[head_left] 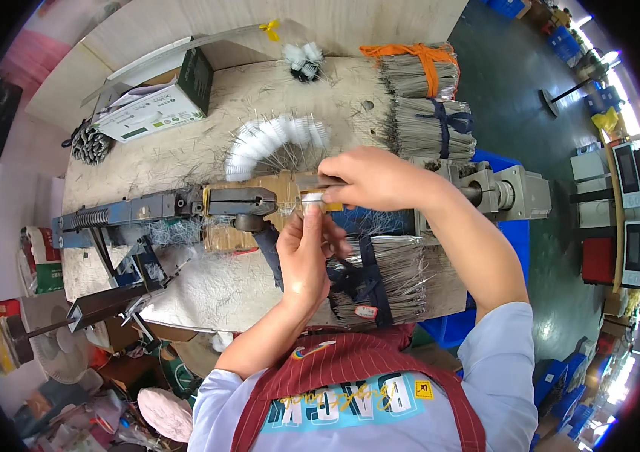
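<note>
My left hand (306, 260) is at the middle of the bench, its thumb pressed against a small white bristle tuft (312, 197). Its other fingers curl beneath and are partly hidden. From the right, my right hand (376, 178) reaches in with fingers pinched beside the tuft, around a dark metal-looking piece that I cannot make out. Just left of both hands lies the dark jaw-like clamp (241, 201) of a long bench machine. Behind them, a curved row of white bristle brushes (275, 143) on thin wire stems rests on the bench.
Tied bundles of metal wires (429, 124) lie at the back right, and another wire bundle (403, 279) lies near the front edge. A cardboard box (158, 105) stands at the back left. The motor end (512, 193) of the machine sticks out past the bench at right, above blue crates (448, 329).
</note>
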{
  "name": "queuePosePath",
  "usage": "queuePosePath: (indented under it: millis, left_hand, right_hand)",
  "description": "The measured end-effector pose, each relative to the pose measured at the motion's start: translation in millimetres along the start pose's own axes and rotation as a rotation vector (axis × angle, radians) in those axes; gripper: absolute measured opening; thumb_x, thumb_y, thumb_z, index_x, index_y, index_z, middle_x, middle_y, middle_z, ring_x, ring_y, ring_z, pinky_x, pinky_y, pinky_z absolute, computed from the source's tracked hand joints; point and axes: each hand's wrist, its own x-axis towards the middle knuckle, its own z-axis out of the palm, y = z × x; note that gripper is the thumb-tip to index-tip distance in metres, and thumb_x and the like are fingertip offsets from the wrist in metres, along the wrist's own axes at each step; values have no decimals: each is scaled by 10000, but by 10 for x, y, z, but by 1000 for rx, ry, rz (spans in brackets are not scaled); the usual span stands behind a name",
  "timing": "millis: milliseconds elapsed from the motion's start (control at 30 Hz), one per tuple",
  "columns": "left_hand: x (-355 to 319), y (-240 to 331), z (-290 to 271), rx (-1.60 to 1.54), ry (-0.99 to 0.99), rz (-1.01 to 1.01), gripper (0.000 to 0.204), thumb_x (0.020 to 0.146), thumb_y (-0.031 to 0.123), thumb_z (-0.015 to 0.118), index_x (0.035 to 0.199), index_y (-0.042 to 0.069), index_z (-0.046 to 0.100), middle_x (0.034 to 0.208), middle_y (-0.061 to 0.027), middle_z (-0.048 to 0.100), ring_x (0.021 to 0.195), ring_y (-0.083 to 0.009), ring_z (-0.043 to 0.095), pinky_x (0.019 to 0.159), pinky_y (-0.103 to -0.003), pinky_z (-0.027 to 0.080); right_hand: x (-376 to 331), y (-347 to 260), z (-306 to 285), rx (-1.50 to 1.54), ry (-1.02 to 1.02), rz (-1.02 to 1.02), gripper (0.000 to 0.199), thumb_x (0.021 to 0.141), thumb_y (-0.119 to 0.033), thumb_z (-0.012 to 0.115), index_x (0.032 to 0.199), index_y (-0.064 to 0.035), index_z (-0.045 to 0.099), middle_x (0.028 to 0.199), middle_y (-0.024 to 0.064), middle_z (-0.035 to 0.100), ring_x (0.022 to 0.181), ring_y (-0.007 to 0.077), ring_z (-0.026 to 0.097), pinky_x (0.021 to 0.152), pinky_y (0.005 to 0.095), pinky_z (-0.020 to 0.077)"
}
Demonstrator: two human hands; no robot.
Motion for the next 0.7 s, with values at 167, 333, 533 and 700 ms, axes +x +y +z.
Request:
queuePosePath:
  millis: [167, 333, 533, 700]
  left_hand:
    - [-91, 295, 169, -177, -39, -96, 509, 1032, 369, 443, 1308, -58, 427, 1278, -217, 538, 1231, -319, 519, 1057, -466, 425]
    - [-131, 567, 14, -507, -136, -231, 708, 1013, 458, 412, 1402, -121, 284, 1445, -310, 356, 1384, -399, 343, 1169, -496, 297]
    - [-163, 530, 1, -477, -97, -183, 691, 1000, 458, 436, 1348, -135, 364, 1402, -312, 407, 1377, -391, 351, 1186, -491, 252]
    - [-173, 513, 6, -546, -71, -221, 614, 1009, 454, 421, 1350, -55, 391, 1409, -235, 420, 1366, -340, 369, 1184, -482, 258]
  right_hand:
    - [56, -56, -88, -64, -95, 70, 239, 855, -215, 651, 869, 18, 602, 769, 182, 656, 719, 332, 662, 651, 438, 496]
    - [-141, 104, -127, -328, 304, -200, 241, 913, -180, 588, 1032, 29, 570, 898, 204, 662, 714, 274, 683, 644, 391, 517]
    - [-526, -137, 63, 198, 396, -60, 203, 930, -127, 589, 1085, 5, 584, 912, 129, 607, 843, 290, 619, 760, 363, 493]
    - [-380, -238, 577, -243, 658, -295, 149, 807, -87, 696, 891, -29, 587, 862, 107, 541, 806, 287, 576, 695, 381, 485]
